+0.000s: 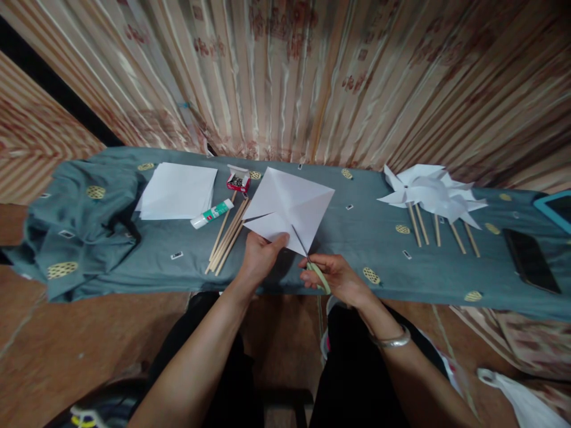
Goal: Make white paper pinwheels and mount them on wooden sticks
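Observation:
A square sheet of white paper is held up over the table, creased along its diagonals. One slit runs in from its left corner. My left hand pinches its near edge, thumb on top, the other fingers hidden beneath. My right hand grips scissors by their light green handles. The dark blades reach into the paper's near corner, pointing toward the middle. Left of the paper lie several wooden sticks, a glue stick and an open small red box of tiny metal pieces.
A stack of white paper lies at the left on the green patterned cloth. At the right are several paper pinwheels on sticks, a dark phone and a blue-edged device. A pleated curtain hangs behind.

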Demonstrator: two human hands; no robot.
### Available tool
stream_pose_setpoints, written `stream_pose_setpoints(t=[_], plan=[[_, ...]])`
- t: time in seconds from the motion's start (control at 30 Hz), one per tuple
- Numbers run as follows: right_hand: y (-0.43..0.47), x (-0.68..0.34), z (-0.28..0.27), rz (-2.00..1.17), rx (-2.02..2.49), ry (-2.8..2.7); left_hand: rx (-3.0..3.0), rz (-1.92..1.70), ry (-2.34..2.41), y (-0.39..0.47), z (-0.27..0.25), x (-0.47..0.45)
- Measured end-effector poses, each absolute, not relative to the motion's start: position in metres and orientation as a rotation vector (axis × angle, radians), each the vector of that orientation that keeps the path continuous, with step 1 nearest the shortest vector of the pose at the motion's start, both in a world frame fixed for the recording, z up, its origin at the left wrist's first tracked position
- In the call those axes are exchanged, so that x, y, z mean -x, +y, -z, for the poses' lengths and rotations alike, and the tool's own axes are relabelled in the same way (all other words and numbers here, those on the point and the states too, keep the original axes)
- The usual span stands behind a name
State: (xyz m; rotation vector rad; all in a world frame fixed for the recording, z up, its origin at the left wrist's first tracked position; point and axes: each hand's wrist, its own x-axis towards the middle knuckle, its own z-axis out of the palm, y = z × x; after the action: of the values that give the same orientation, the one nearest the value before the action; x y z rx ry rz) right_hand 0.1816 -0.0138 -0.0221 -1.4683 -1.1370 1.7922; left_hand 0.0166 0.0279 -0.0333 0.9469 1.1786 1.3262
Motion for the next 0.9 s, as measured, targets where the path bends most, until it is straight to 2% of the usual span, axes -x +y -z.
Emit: stream_pose_setpoints(t=[0.9], plan=[[-0.0131,-0.1800,0.0272,-1.748,1.411,-1.122,-0.873,-1.269,1.118,0.0225,0.0269,-0.0227]])
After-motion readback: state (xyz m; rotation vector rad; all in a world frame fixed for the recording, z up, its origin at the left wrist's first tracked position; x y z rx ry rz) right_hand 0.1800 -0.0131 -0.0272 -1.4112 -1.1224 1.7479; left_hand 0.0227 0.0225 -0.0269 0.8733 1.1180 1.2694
